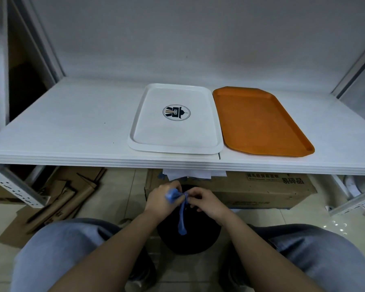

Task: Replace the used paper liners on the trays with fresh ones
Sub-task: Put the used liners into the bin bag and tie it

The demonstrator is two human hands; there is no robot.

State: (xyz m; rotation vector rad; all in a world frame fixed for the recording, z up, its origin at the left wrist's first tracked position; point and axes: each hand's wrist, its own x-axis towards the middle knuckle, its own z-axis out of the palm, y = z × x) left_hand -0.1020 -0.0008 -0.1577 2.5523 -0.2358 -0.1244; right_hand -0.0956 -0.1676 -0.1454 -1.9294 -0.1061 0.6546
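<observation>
Pinching the soft blue strip above the black bin, your left hand and right hand both grip it; light, limp: hold its bunched top.

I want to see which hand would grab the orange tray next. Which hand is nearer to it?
Right. The right hand is below the shelf, nearer the orange tray; the left hand is farther left, under the white tray.

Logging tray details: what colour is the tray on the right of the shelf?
Orange tray, plain with no logo; clearest in the head view.
</observation>
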